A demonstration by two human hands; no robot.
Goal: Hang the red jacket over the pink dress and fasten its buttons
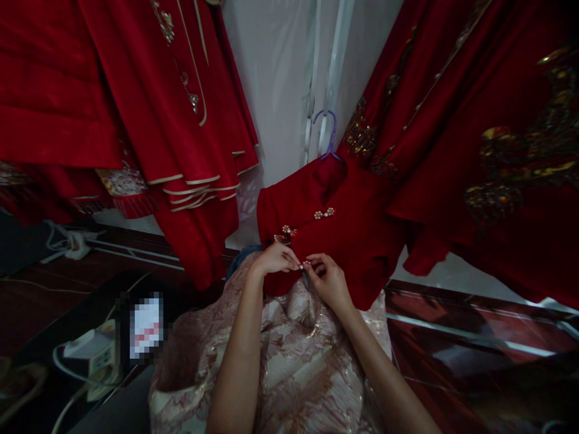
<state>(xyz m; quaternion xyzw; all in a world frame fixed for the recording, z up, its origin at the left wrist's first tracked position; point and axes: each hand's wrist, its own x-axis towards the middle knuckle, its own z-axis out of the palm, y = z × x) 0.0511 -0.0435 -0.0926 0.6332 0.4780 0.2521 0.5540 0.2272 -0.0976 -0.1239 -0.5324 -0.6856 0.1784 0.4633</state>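
A red jacket (353, 235) hangs on a purple hanger (329, 135) in the middle of the view, with pearl clasps (324, 213) down its front. My left hand (277, 259) and my right hand (329, 278) meet at its lower front. Both pinch a small pearl clasp (304, 264) between fingertips. My forearms reach up over a pale pink brocade cloth (289, 367) that lies below the jacket.
Red embroidered garments (149, 108) hang at the left, and more red garments (488, 138) hang at the right. A white wall (280, 78) is behind. A power strip with cables (97, 361) lies on the dark floor at lower left. Glossy red floor tiles (474, 343) show at the right.
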